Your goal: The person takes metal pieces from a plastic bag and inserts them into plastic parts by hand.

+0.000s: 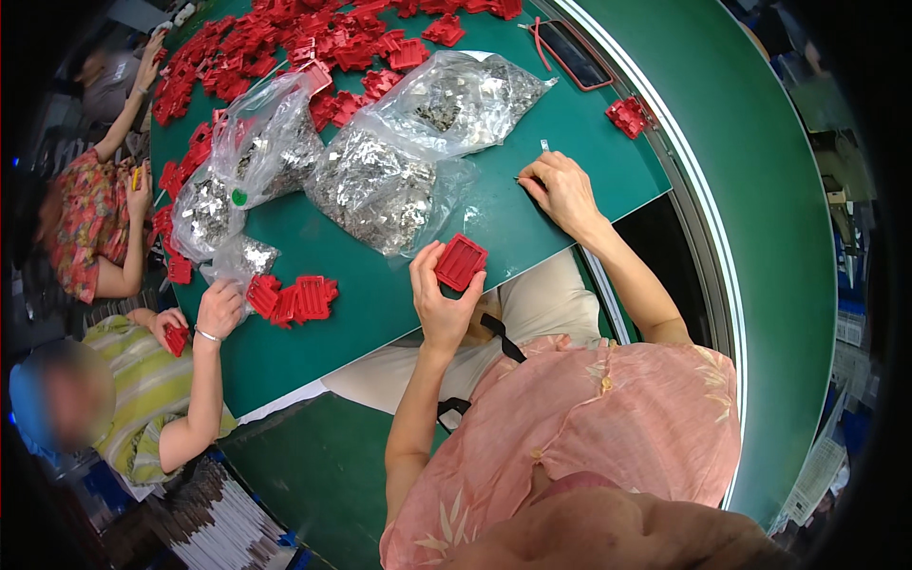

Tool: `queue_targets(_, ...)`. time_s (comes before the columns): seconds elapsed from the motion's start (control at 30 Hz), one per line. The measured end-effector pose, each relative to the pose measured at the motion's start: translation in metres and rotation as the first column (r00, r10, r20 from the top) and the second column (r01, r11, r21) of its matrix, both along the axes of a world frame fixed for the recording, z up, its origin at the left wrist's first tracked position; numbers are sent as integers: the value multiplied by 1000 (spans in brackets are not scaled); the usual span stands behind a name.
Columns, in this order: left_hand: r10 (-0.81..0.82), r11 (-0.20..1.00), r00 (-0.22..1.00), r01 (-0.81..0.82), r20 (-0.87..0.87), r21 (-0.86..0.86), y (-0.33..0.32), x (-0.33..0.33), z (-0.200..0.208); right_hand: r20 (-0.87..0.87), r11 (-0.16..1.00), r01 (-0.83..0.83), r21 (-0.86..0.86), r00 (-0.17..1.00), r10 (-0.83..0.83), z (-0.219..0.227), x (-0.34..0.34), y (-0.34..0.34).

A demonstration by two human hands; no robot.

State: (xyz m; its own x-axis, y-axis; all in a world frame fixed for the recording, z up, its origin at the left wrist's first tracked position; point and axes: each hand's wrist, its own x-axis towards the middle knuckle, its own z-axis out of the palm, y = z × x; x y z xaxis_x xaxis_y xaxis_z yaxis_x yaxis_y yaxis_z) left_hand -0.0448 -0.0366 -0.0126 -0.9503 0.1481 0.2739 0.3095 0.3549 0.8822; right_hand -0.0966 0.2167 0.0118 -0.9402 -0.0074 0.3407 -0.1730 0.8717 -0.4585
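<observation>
My left hand (pixel 443 306) grips a red plastic battery-holder-like tray (pixel 462 262) with long parallel slots, held up at the table's near edge. Over the table to the right, my right hand (pixel 562 194) has thumb and forefinger pinched on a small dark piece (pixel 519 180), too small to make out well. Just beyond those fingers lies a small shiny metal piece (pixel 544 145). A clear plastic bag (pixel 375 185) full of small silvery metal pieces rests left of my right hand, and another such bag (pixel 465 100) lies behind it.
Red plastic parts (pixel 285 47) are heaped at the far left. More clear bags (pixel 271 152) sit left of mine. A phone (pixel 575 54) and a few red parts (pixel 626 117) lie far right. At left, a co-worker's hand (pixel 220 307) reaches beside red parts (pixel 302 299); other people sit beyond.
</observation>
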Motion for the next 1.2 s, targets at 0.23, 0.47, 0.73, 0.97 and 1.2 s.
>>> queue_targets(0.23, 22, 1000, 999, -22, -35, -11, 0, -1, -1, -16, 965, 249, -88, 968, -251, 3, -9, 35)
queue_targets(0.47, 20, 999, 999, -22, -45, -37, 1, 0, 2, -33, 979, 203, -14, 979, -203, -9, -25, 39)
queue_targets(0.73, 21, 1000, 998, -22, -53, -9, 1, -1, 2, -20, 998, 36, -51, 999, -37, 21, -10, 50)
queue_targets(0.97, 22, 994, 992, -35, -121, -106, 0, 0, 3, -4, 978, -60, 200, 998, 62, 3, -23, 46)
queue_targets(1.2, 94, 995, 994, -95, -49, -18, 1, 6, -7, 20, 974, 46, -224, 999, -43, 11, -14, 14)
